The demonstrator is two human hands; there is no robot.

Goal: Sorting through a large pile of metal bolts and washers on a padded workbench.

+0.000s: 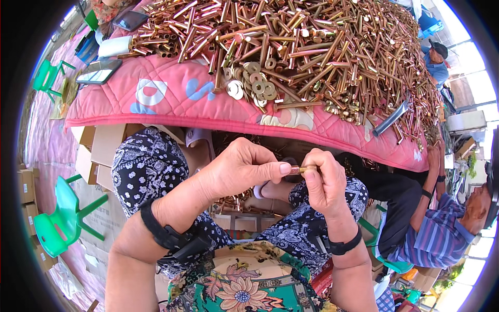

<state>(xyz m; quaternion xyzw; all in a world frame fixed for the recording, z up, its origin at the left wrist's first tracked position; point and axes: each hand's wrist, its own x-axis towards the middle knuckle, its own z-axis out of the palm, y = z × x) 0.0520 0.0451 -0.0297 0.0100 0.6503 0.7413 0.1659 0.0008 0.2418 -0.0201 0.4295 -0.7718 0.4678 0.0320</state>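
So both hands are on one small bolt (296,169), held up in front of the near edge of a pink quilt (174,96), over the patterned pants (148,166). Left hand (244,169) has it pinched at one end, thumb out straight along it. Right hand (325,179) is pinching the other end with curled fingers, with a bit of gold thread showing between the two. Dark straps (156,229) on both wrists.

The quilt is loaded with a huge heap (306,47) of coppery, gold-ish metal pieces, and whatever's under it is hidden. Flat washers (254,83) sit in a little cluster at the heap's near edge, and a grey tube (391,118) lies over to the right. There's a dark-screened tablet (99,72) on the left end.

Green chair (60,223) off to the left, cardboard boxes (109,148) just by the knee, and a co-worker in a striped shirt (436,234) sitting on the right, one hand at the quilt's edge.
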